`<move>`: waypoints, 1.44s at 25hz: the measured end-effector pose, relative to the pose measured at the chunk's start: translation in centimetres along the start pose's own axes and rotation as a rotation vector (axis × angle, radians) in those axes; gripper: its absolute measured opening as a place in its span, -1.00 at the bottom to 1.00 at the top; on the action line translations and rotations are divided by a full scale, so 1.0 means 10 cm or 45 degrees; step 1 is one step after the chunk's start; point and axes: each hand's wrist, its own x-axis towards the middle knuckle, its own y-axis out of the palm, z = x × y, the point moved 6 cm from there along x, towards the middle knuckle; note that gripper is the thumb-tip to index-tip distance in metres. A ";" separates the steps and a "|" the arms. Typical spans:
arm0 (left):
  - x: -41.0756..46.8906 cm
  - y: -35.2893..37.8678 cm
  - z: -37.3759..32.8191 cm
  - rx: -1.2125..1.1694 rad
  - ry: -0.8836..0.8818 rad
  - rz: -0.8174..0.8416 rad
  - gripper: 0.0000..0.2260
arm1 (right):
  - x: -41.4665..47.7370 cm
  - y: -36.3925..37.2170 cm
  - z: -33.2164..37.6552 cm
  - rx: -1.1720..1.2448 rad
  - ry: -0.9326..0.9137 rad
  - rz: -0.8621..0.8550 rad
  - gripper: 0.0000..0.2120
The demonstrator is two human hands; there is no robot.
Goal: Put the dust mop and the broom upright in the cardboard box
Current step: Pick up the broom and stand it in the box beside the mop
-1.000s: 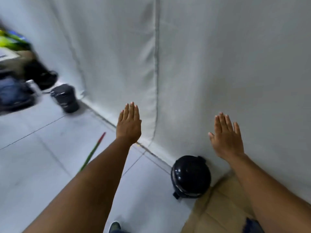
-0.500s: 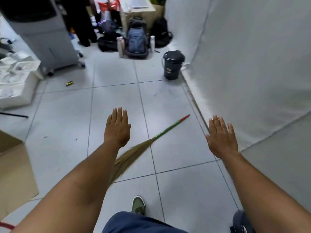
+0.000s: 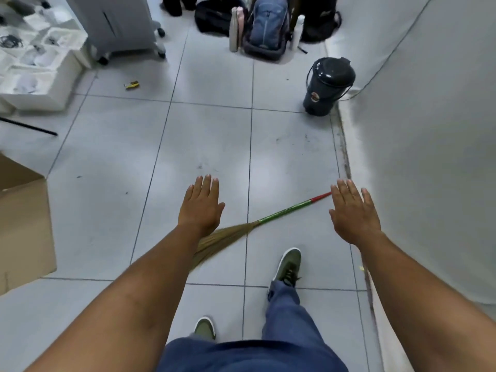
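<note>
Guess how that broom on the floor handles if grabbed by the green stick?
The broom probably lifts light: thin stick, dry grass head. The stick looks stiff, while the splayed bristles likely flop and drag. Lying flat, the round handle may roll when nudged.

Grey tiled floor (image 3: 209, 135), white fabric wall (image 3: 429, 130) right, backpacks (image 3: 265, 25) beyond, dark bin (image 3: 328, 87) by wall

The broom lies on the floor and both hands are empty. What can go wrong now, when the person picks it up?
1. The forward foot stands close to the broom lying flat; a further step could land on it or kick it.
2. The dark bin stands beyond the red handle end; a swinging handle might hit it.
3. Both the left hand and the right hand are open, with nothing gripped yet.
</note>
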 end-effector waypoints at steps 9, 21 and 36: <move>1.69 2.90 -0.53 -0.128 -0.184 0.372 -0.46 | 2.19 2.84 0.25 0.049 -0.485 0.409 -0.41; 2.85 5.68 0.03 0.087 -0.252 0.539 -0.81 | 3.67 5.49 1.18 -0.060 -0.482 0.598 -0.67; 1.69 -0.66 -0.58 0.393 0.238 0.140 -0.94 | 1.51 -0.19 -0.05 0.224 -0.295 0.229 -0.91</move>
